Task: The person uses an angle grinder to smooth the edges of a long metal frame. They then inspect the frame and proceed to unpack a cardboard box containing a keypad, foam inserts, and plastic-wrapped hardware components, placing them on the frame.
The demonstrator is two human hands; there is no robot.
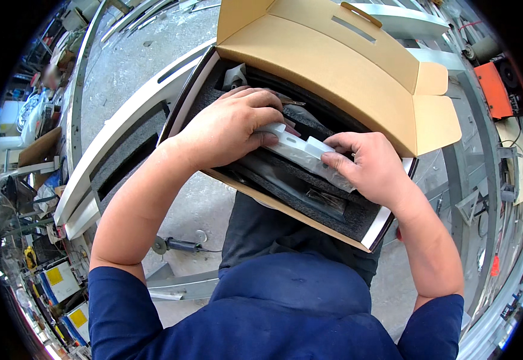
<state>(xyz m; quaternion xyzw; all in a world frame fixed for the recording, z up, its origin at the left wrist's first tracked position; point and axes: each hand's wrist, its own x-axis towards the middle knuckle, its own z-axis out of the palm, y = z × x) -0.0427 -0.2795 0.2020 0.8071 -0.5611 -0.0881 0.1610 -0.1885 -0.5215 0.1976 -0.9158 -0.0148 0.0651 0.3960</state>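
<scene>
An open cardboard box (366, 241) rests over my thighs, with its brown lid (327, 45) folded back on the far side. Black foam (360, 219) lines the inside. Above the foam is a long white or silvery bracket-like part (293, 143) with a slot and a raised tab, partly in clear plastic wrap. My left hand (228, 126) pinches its left end, thumb on the near side and fingers curled over the far side. My right hand (372, 165) grips the right end between thumb and fingers. Small parts in a clear bag (327, 201) lie in the nearer foam recess.
White metal frame pieces (117, 144) stand left of the box, and grey steel beams (462, 150) run along the right. A corded power tool (180, 245) lies on the floor. An orange machine (493, 91) stands far right. Cluttered goods line the left side.
</scene>
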